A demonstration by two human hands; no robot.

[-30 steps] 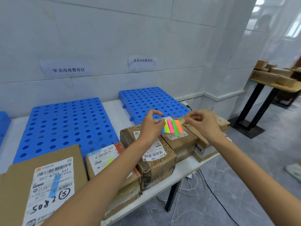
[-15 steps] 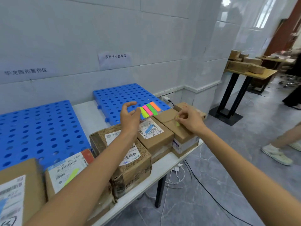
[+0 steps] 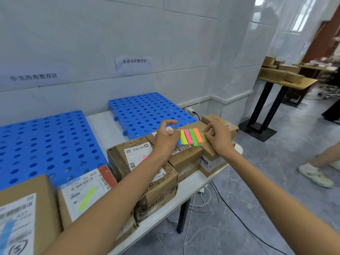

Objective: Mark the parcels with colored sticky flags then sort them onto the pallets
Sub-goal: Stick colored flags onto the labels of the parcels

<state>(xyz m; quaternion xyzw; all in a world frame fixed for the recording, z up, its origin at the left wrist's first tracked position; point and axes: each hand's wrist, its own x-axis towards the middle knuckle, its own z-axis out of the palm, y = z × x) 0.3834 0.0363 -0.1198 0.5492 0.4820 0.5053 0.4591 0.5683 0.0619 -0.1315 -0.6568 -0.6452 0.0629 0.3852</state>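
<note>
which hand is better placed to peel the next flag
Right, probably: the right hand pinches at the orange edge of the flag pad, while the left hand grips its blue end, steadying it.

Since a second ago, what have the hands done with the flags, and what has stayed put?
The right hand went from the flag pad down to the plain brown parcel, pressed there, and has come back to pinch a yellow flag at the pad's right edge. The left hand holds the pad throughout. Other parcels and blue pallets unmoved.
</note>
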